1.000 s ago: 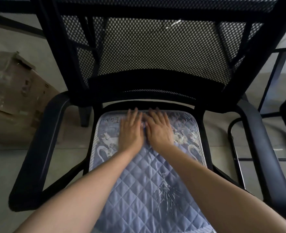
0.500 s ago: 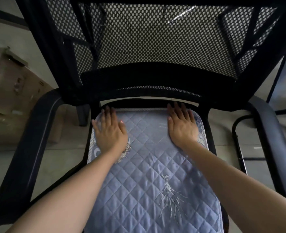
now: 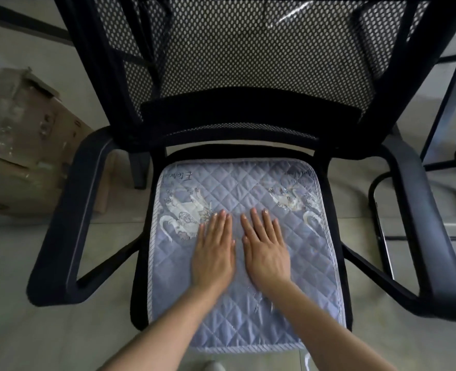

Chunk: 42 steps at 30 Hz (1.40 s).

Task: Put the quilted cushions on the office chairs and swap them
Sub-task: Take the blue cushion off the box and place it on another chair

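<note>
pressing flat, both my hands rest palm-down on the quilted cushion [image 3: 237, 236], which lies on the seat of the black office chair [image 3: 248, 76]. my left hand [image 3: 214, 253] and right hand [image 3: 265, 253] sit just beside each other near the cushion's middle, fingers straight and together, gripping nothing.

i judge the step in hand to be smoothing the cushion onto the seat. to do it well, i'd keep the palms flat and sweep outward from the midline toward each side edge, left hand leftward and right hand rightward, so slack runs off instead of bunching between them. i'd check that the striped piping beyond my fingertips sits parallel to the seat's back edge, and that the near edge under my forearms does not droop too far past the seat front.

the cushion is thin, soft blue-grey fabric stitched in diamonds, with rounded corners and a striped trim [image 3: 248, 348]. pale animal figures are printed ahead of my fingertips to either side, though i can't tell which animal. the backrest beyond my hands is open black mesh; the armrests [image 3: 68, 215] outside each hand look smooth, hard and curved. a taped cardboard box [image 3: 20, 145] stands well out past my left hand.
</note>
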Motion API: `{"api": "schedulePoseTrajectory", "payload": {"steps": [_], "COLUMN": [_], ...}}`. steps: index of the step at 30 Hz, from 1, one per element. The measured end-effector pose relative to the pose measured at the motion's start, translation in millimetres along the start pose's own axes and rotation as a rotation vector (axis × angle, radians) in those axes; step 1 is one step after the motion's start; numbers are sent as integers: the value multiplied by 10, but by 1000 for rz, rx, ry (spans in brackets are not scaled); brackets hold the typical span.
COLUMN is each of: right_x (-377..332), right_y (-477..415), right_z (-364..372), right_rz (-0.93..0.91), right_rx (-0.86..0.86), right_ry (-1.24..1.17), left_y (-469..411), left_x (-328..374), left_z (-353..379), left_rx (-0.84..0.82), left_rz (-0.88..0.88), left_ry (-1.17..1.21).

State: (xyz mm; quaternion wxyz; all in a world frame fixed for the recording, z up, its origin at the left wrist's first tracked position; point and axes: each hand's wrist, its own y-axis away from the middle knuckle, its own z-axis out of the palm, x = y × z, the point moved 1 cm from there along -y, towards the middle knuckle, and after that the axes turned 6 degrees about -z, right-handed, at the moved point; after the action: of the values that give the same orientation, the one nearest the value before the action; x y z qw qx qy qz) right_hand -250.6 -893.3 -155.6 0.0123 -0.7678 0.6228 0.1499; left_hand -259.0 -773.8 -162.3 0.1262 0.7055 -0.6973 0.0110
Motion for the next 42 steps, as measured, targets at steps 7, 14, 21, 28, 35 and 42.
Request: {"api": "schedulePoseTrajectory", "payload": {"steps": [7,14,21,28,35,42], "right_x": [365,787,90,183,765,835], "right_y": [65,203,843,1068,1180,1200], "right_z": [4,-236,-147,200,68,-11], "right_rz": [28,198,146,116,306,340], "right_rx": [45,90,124,32,41,-19], "right_ry": [42,17,-87,-23,25,-65], "left_y": [46,232,880,1007,1018,982], "left_x": [-340,-835,-149,-137,-596,-605], "left_z": [60,-79,-54,227,108,-17], "left_rx": [38,70,92,-15,-55,-158], "left_rz": [-165,-381,-118,-76,-218,-261], "left_ry": [-34,-15,116,-7,-72,-72]}}
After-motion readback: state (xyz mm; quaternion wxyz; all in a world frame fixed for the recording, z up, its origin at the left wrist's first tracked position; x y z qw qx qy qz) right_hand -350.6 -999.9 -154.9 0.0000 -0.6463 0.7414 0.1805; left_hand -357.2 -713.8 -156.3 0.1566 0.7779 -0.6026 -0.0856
